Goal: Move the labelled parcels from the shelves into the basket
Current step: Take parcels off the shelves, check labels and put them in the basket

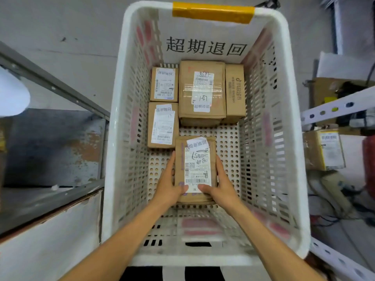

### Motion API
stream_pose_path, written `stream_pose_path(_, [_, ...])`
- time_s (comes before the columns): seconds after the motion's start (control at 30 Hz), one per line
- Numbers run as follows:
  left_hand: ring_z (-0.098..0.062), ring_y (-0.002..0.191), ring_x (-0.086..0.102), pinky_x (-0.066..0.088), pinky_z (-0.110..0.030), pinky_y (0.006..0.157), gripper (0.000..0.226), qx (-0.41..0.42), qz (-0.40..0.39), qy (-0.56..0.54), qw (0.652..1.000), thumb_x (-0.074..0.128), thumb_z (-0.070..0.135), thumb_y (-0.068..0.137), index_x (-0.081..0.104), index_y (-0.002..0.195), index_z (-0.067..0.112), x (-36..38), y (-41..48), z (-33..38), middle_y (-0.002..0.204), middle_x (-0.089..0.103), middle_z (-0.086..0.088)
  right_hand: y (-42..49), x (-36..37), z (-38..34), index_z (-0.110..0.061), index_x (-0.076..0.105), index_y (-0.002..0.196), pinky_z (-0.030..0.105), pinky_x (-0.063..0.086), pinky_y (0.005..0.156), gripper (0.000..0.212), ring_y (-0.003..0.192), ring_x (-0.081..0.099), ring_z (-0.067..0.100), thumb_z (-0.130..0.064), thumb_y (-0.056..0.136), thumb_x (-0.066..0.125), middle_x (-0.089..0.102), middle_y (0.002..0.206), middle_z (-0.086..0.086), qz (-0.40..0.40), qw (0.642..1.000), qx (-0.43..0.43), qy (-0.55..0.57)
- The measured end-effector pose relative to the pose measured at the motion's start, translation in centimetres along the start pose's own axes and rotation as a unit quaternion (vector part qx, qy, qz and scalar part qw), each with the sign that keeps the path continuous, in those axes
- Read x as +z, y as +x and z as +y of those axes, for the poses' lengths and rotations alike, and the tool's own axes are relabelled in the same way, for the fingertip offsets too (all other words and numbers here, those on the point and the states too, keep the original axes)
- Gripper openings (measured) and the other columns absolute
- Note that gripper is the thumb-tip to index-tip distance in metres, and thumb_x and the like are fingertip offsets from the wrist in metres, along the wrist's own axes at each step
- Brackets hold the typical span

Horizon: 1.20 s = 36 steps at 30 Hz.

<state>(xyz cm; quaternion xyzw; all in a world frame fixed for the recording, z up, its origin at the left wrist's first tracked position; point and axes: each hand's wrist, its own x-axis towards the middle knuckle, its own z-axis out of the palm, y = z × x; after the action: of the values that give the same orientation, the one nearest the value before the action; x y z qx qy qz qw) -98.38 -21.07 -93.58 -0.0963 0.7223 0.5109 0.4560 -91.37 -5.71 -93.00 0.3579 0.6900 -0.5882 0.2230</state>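
- Forearms (129, 236) reach down into the basket (111, 151); left hand (167, 186) and right hand (222, 188) clasp one parcel (195, 169) by its long sides, thumbs on its label.
- It sits low over the basket floor, near four parcels (200, 90) packed at the far end; whether it touches the floor I cannot tell.
- Step in hand, I judge: setting it down.
- Next move calls for letting go, then fetching another from the shelf (334, 106) on the right, where a labelled box (326, 151) stands.

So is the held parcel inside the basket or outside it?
Inside: the parcel, gripped by left hand and right hand, lies within the basket, label up. Whether it touches bottom, cannot tell.
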Motion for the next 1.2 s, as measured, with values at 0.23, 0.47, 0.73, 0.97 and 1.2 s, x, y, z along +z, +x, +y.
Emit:
stream_pose_path(0.23, [-0.02,0.102,0.062,0.06,-0.034,0.068,0.097,-0.063,0.032,-0.03,0.997,0.062,-0.014,0.081,0.02,0.147,0.042,-0.7,-0.5,-2.8,0.11,0.057,0.005,0.6,1.6,1.5,-0.036,0.007,0.15,0.013,0.038,0.09,0.1,0.121,0.04,-0.001,-0.006,0.082,0.073,0.036,0.12,-0.041,-0.069,0.997,0.014,-0.034])
stream_pose_path(0.47, [-0.014,0.116,0.051,0.046,-0.019,0.085,0.086,-0.077,0.119,0.026,0.99,0.055,-0.014,0.08,0.022,0.147,0.03,-1.8,0.7,-4.5,0.128,0.053,0.002,3.1,5.8,2.3,-0.03,0.007,0.152,0.023,0.035,0.101,0.1,0.126,0.041,0.006,0.006,0.081,0.068,0.044,0.133,-0.015,-0.128,0.99,0.044,-0.038])
stream_pose_path(0.73, [-0.029,0.143,0.008,0.015,-0.042,0.118,0.07,-0.124,0.029,0.368,0.921,0.056,0.01,0.09,0.019,0.149,0.016,-0.1,0.5,-5.0,0.154,0.005,-0.013,5.8,9.5,2.7,-0.024,0.014,0.153,0.047,0.043,0.107,0.088,0.132,0.044,0.024,0.012,0.084,0.057,0.046,0.143,0.009,-0.13,0.988,0.082,0.006])
stream_pose_path(0.97, [-0.028,0.137,0.031,0.031,-0.034,0.111,0.069,-0.12,-0.053,0.407,0.904,0.05,0.004,0.09,0.019,0.151,0.01,-2.7,1.3,-3.0,0.148,0.03,-0.012,4.7,8.3,0.0,-0.026,0.028,0.15,0.044,0.042,0.106,0.07,0.128,0.049,0.028,-0.015,0.09,0.063,0.051,0.14,0.007,-0.114,0.988,0.093,-0.049])
stream_pose_path(1.2, [-0.024,0.118,0.053,0.043,-0.027,0.087,0.044,-0.026,-0.051,0.453,0.89,0.052,0.006,0.091,0.046,0.135,0.008,-5.3,0.1,7.4,0.134,0.052,-0.011,0.3,4.7,-10.8,-0.007,0.027,0.149,0.035,0.043,0.097,0.056,0.127,0.049,0.032,-0.02,0.099,0.047,0.042,0.147,0.017,-0.112,0.924,0.011,-0.366])
